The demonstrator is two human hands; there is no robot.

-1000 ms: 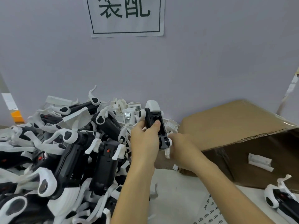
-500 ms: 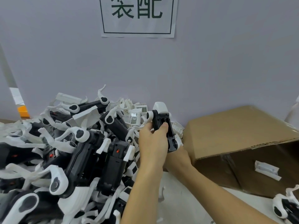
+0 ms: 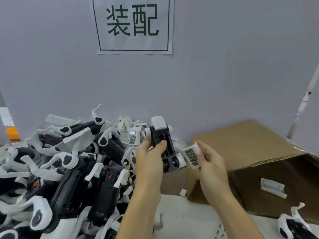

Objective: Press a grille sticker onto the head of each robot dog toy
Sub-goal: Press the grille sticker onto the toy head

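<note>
We hold one robot dog toy (image 3: 161, 144) in our left hand (image 3: 149, 161), the grip curled round its smooth black plastic body with the thumb laid across the ribbed underside. The toy stands nearly upright: its blocky white head sits above the grip, with rounded white joints on either side, and more rounded joints show below the thumb.

Just right of that grip, apart from the toy, our right hand (image 3: 209, 163) pinches a small white head piece (image 3: 192, 156) between thumb and fingers. The piece is boxy and matte, and its face toward us carries a rectangular grille sticker of fine silver-and-black mesh.

Left of the left grip lies a tangled heap of toys (image 3: 65, 169), glossy black bodies and curved white legs piled on the bench (image 3: 186, 219). Behind the held toy, loose white head pieces with the same mesh rectangles lie in the pile.

Right of the right grip stands a brown cardboard box (image 3: 250, 152), its corrugated flap open toward us, with a white plastic part (image 3: 273, 187) inside. A paper sign (image 3: 133, 25) with two dark printed characters is stuck to the pale wall above.
</note>
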